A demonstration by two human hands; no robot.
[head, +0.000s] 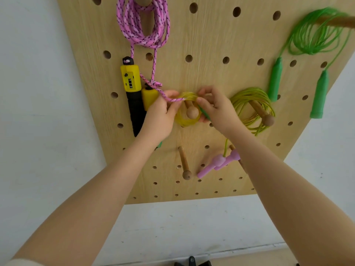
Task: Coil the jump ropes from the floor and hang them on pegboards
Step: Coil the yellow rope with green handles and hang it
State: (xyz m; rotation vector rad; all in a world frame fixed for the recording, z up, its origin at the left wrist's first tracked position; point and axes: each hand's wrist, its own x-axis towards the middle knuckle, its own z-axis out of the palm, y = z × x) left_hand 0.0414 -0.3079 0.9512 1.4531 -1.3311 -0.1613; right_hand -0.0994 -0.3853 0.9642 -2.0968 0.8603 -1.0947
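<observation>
Yellow jump rope point(187, 110), coiled small, sits looped around a wooden peg point(191, 111) at mid pegboard point(211, 39). Left hand point(160, 117) pinches the coil's upper left together with a strand of the pink rope point(143, 24); right hand point(216, 109) pinches its upper right. Pink, yellow-green point(249, 108) and green point(315, 33) ropes hang on other pegs

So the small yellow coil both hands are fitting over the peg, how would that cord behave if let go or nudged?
The yellow coil looks like thin, glossy plastic cord, so probably light and somewhat slippery. Its loops hold a round shape, so it seems springy and may loosen if released. The knobbed peg would likely keep it from sliding off.
</observation>
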